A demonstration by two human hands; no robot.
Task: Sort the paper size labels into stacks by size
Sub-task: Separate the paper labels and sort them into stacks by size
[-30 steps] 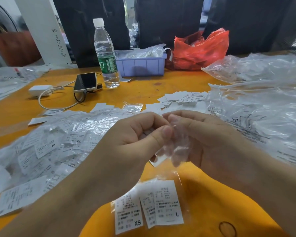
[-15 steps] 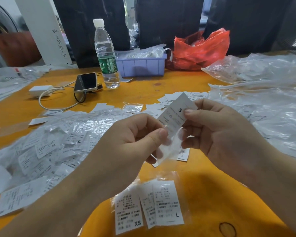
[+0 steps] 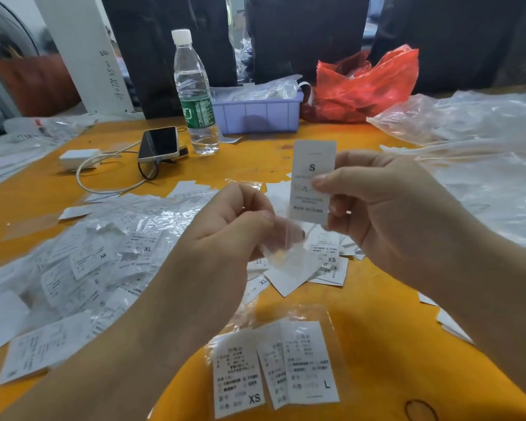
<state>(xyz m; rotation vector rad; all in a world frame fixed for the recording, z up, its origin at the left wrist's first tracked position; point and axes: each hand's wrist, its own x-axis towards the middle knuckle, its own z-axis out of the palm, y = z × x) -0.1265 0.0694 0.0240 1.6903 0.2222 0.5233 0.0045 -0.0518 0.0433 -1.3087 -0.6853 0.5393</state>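
Note:
My right hand (image 3: 386, 208) pinches a white paper label marked S (image 3: 312, 180) and holds it upright above the table. My left hand (image 3: 228, 229) grips a small clear plastic sleeve (image 3: 281, 247) just left of and below that label. Under my hands lies a loose stack of labels (image 3: 328, 262), one marked XS and one XL. Near the front edge lie labels marked XS (image 3: 239, 381) and L (image 3: 307, 363) in clear sleeves. A large heap of bagged labels (image 3: 82, 268) covers the left of the orange table (image 3: 255, 156).
A water bottle (image 3: 195, 95), a phone (image 3: 158, 144) with a white charger and cable (image 3: 79, 158), a lilac bin (image 3: 255, 112) and a red plastic bag (image 3: 365, 83) stand at the back. Crumpled clear plastic bags (image 3: 480, 141) fill the right side.
My right hand pulled the S label out of the clear sleeve and raised it upright. My left hand kept hold of the sleeve and moved slightly down and left.

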